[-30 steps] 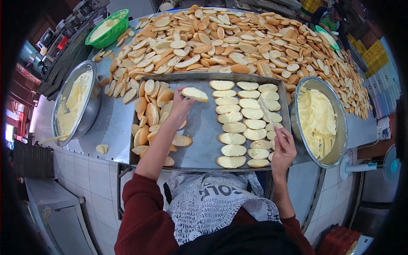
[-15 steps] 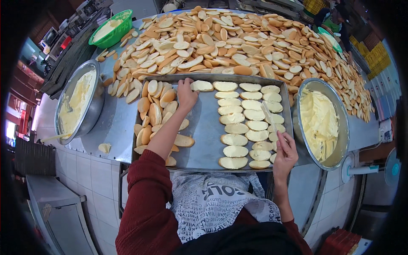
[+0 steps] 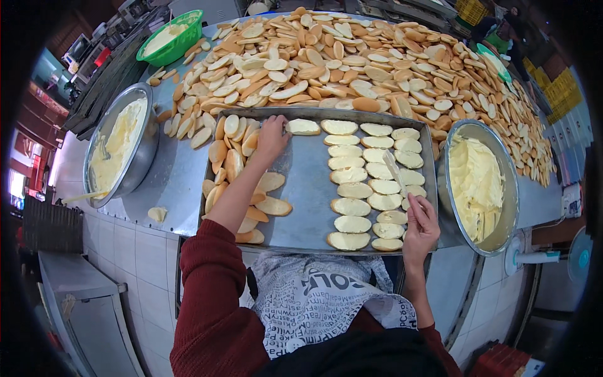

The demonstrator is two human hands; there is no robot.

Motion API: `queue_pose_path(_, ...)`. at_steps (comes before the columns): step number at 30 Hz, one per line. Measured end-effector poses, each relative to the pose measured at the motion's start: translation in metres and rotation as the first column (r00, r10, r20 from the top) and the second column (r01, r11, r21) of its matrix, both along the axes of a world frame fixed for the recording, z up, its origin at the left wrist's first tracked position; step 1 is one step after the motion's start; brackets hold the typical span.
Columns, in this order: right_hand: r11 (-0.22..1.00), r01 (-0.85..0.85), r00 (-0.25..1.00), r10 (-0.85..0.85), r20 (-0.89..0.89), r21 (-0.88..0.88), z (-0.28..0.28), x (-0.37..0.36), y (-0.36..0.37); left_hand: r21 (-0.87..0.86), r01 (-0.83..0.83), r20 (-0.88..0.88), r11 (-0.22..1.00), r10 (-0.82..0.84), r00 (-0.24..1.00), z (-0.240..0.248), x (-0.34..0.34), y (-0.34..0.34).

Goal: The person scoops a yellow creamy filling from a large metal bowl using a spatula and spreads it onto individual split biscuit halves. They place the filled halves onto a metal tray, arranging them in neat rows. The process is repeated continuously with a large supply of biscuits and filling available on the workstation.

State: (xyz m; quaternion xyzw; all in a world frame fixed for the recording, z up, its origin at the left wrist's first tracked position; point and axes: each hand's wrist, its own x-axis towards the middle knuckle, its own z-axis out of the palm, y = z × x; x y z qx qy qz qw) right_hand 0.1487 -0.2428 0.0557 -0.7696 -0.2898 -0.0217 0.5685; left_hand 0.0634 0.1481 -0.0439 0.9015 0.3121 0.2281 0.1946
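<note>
Beside the tray's far wall, my left hand (image 3: 272, 138) has its fingers closed at the left end of a cream-topped bread slice (image 3: 304, 127). That slice lies flat, heading a column of its own. My right hand (image 3: 419, 225) grips a pale, narrow spreading knife (image 3: 394, 168), its blade slanting up over the coated slices (image 3: 353, 190). These lie in columns in the right part of the metal tray (image 3: 304, 207). At the tray's left, under and around my left forearm, is a loose heap of plain bread slices (image 3: 233, 164), partly hidden.
Metal bowls of pale cream stand left (image 3: 151, 141) and right (image 3: 516, 195) of the tray. Behind it spreads a large bread pile (image 3: 339, 69). A green basin (image 3: 200, 34) sits far left. A person (image 3: 502, 31) is at the far right. A fan (image 3: 534, 257) stands low right.
The whole view has shifted slightly, moving the tray a little right in the picture. My left hand stays at the slice's end, and my right hand still holds the knife over the coated slices.
</note>
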Motion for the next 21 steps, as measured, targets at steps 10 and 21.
queue_pose_path(10, 0.999, 0.025, 0.999, -0.026, 0.048, 0.027, -0.005, 0.002, -0.001, 0.001, -0.021, -0.011, 1.0, 0.021, 1.0, -0.004, 0.01, -0.001)
queue_pose_path(21, 1.0, 0.021, 1.0, -0.021, 0.005, 0.012, -0.004, 0.004, -0.006, 0.07, -0.004, -0.061, 0.998, 0.008, 0.998, -0.001, 0.015, 0.005)
